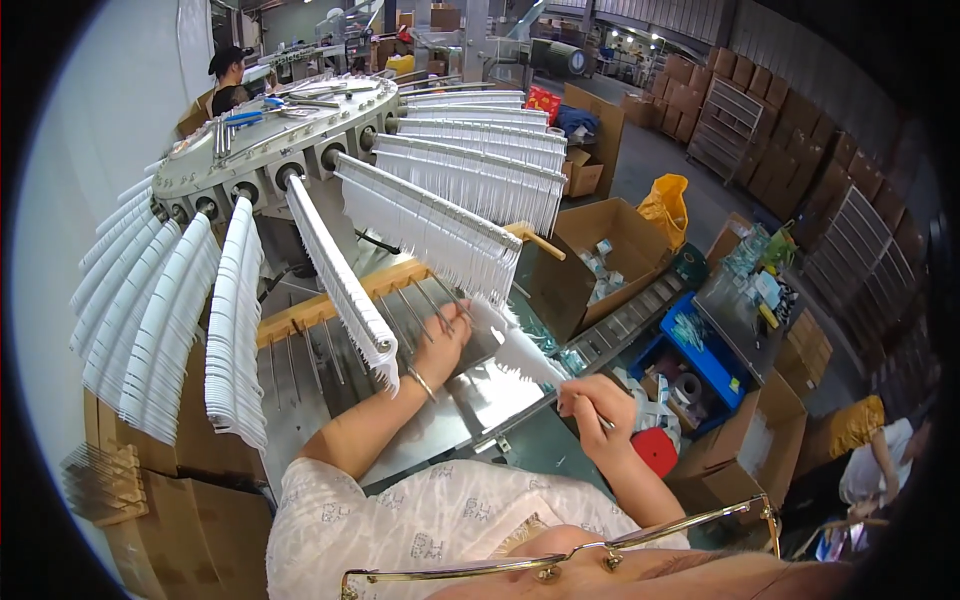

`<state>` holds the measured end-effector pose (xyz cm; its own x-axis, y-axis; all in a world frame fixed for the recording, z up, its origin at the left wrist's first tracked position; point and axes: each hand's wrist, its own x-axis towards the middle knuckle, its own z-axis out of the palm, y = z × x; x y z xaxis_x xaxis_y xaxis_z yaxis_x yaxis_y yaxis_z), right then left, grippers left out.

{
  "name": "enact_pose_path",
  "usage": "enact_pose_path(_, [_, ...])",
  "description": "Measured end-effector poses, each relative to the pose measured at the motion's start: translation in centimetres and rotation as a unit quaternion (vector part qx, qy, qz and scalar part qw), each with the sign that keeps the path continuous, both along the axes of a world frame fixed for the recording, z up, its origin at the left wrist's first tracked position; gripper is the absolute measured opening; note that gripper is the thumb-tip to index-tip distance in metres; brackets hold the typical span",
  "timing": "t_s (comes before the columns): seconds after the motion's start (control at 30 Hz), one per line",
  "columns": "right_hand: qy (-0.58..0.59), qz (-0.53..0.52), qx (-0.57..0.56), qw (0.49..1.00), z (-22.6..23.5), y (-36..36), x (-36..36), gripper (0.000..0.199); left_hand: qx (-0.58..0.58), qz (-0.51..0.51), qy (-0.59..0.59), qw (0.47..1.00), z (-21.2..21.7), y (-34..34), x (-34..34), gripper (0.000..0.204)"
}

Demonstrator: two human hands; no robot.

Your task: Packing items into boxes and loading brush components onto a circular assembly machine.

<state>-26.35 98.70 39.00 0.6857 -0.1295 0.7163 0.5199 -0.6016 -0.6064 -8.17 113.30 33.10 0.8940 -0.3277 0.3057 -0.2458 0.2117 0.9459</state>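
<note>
My left hand (443, 338) reaches up to the lower end of a row of white plastic hangers (440, 228) strung on a metal arm, fingers closed on the end of the bunch (485, 312). My right hand (592, 408) grips a thin metal rod (535, 405) that runs beneath the white hangers trailing from the arm. Both hands work over a sloped steel table (470, 400) with a wooden bar (330, 300) carrying several metal pins.
A round grey carousel (270, 135) fans out many arms loaded with white hangers. Open cardboard boxes (600, 255) stand to the right, with a blue bin (700, 355) and a red stool (655, 450). Another person (228, 80) stands behind the carousel; one crouches at lower right (880, 465).
</note>
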Motion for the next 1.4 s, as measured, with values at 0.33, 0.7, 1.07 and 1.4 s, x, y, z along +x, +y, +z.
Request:
enact_pose_path(0.33, [-0.023,-0.062,0.05,0.997,-0.5,-2.4,-7.0,0.018,0.28,0.169,-0.355,0.876,-2.7,-0.3,2.9,0.014])
enact_pose_path(0.7, [0.049,0.036,0.18,0.982,-0.3,-0.8,-1.1,0.015,0.301,0.188,-0.382,0.853,-1.7,-1.4,3.8,0.018])
enact_pose_path(1.07, [-0.138,-0.194,0.476,0.846,-4.9,-5.6,-7.3,0.007,0.242,-0.035,-0.449,0.859,3.0,-2.9,-4.1,0.061])
enact_pose_path(1.4, [-0.058,-0.222,0.429,0.874,-8.5,-19.4,-9.7,0.009,0.486,-0.485,-0.148,0.712,2.9,-11.5,-3.2,0.006])
